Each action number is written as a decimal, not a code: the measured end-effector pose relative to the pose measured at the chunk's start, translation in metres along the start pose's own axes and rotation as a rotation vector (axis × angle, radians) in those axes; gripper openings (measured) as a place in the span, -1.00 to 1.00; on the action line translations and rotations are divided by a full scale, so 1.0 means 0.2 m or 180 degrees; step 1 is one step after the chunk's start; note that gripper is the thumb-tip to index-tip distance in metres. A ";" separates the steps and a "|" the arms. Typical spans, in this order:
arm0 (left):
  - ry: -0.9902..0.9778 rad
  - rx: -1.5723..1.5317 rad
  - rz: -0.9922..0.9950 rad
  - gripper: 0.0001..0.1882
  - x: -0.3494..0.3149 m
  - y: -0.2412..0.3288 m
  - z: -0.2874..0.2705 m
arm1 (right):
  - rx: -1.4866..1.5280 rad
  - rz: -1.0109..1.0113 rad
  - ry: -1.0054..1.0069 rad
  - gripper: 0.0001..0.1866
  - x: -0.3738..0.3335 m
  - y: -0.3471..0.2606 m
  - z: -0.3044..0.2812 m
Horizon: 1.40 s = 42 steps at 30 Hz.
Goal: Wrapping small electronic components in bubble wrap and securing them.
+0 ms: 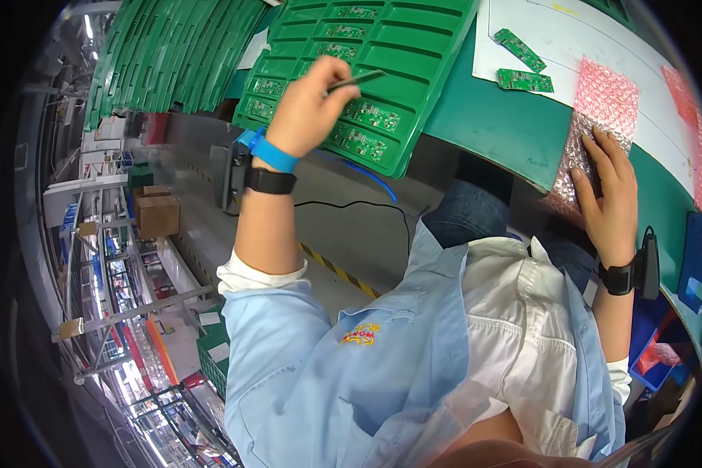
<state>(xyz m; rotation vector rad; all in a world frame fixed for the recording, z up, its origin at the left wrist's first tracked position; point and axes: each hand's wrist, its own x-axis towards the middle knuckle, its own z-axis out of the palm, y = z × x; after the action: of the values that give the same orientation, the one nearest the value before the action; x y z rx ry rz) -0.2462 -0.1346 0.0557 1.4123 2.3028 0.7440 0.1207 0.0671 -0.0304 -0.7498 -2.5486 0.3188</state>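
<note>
Grey workshop floor (351, 226) with yellow-and-black striped tape (339, 269) runs through the middle of the frame, below a green-topped counter (476, 129) across the upper right. At upper centre lies a green plastic tray (413, 44) with long compartments, several holding green rectangular circuit boards (359, 142). Over it, the left hand (308, 113) pinches a thin circuit board (366, 77), seen nearly edge-on, between thumb and fingers. At right, the right hand (615, 195) rests palm down, fingers apart, on a sheet of pink and clear bubble wrap (607, 93). Just left of the wrap's upper end, two loose green circuit boards (525, 80) lie close together on a white sheet (499, 15). Stacked green plastic trays (171, 54) fill the upper left.
</note>
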 end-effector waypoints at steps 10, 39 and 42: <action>-0.0229 0.1535 0.1217 -0.58 -0.12 -0.04 0.04 | -0.0071 -0.0027 0.0013 -0.55 0.01 -0.01 0.00; -0.0459 0.1816 0.0925 -0.57 -0.33 -0.03 -0.01 | -0.0022 -0.0090 0.0113 -0.57 0.00 0.00 0.02; -0.0470 0.1672 0.0958 -0.58 -0.31 -0.05 -0.02 | -0.0039 -0.0103 0.0134 -0.57 0.00 0.00 0.02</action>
<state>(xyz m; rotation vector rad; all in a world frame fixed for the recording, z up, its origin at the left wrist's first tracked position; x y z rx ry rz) -0.2282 -0.1955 0.0543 1.9929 2.2892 0.0874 0.1200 0.0669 -0.0343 -0.7116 -2.5225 0.2741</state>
